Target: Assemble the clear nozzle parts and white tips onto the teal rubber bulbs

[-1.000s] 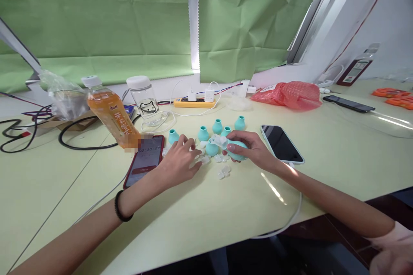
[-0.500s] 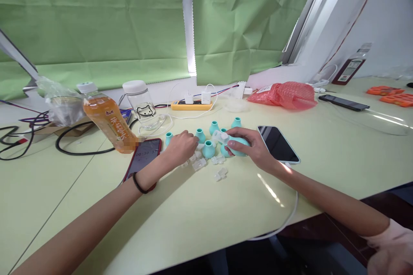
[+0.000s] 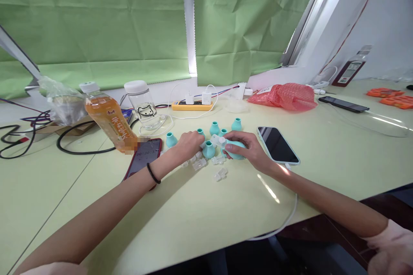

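My right hand (image 3: 253, 151) is wrapped round a turquoise rubber bulb (image 3: 237, 150) lying on its side. A clear plastic fitting (image 3: 217, 140) sits at its mouth, pointing left. My left hand (image 3: 190, 146) hovers just left of that fitting with its fingers pinched together; what they hold, if anything, is hidden. Several other turquoise bulbs stand mouth-up around both hands, among them a front bulb (image 3: 209, 150), a left bulb (image 3: 171, 139) and a back bulb (image 3: 236, 124). In front of them lie several loose clear fittings, one lone fitting (image 3: 221, 175) nearest to me.
A phone with a timer (image 3: 146, 154) lies under my left forearm, and another phone (image 3: 279, 145) right of my right hand. Behind stand an orange drink bottle (image 3: 108, 116), a clear jar (image 3: 143, 107), a yellow power strip (image 3: 192, 106) and a red bubble-wrap bag (image 3: 284, 96).
My left hand has moved slightly right, toward the fitting on the held bulb. My right hand has shifted a little left and down with the bulb.
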Available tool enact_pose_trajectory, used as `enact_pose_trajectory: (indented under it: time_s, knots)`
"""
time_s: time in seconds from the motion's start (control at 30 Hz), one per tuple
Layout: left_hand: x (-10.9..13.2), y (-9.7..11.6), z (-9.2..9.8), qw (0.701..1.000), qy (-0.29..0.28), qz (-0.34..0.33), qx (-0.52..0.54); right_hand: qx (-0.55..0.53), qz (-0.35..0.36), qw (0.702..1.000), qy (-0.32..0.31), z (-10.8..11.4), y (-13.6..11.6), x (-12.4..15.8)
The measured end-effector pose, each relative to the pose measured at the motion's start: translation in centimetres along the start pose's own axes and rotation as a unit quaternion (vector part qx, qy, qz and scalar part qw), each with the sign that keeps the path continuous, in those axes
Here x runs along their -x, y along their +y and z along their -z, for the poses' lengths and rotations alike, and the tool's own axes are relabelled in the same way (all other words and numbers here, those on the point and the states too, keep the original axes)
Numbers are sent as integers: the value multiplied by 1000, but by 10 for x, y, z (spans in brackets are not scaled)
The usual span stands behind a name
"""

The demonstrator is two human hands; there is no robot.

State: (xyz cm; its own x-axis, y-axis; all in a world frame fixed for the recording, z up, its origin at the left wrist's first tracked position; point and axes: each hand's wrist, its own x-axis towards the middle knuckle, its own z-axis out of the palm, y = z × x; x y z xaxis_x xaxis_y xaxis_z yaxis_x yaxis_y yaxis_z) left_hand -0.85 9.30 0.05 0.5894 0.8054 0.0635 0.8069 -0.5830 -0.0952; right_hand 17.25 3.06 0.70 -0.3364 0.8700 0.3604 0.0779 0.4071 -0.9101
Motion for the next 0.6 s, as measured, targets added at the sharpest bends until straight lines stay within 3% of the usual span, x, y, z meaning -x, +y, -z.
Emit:
enact_pose_trajectory:
  time_s: [0.2, 0.37, 0.47, 0.6]
  knots:
    - [5, -5, 0, 997, 45, 11, 55, -9, 5, 1000, 0, -2, 6, 2]
    - [30, -8, 19, 988, 96, 37, 116, 1, -10, 1000, -7, -7, 7, 5]
    - [51, -3, 28, 953, 121, 63, 271, 57, -2, 998, -28, -12, 7, 8]
    - [74, 7, 27, 862, 93, 76, 492, 128, 32, 990, -55, -17, 10, 13]
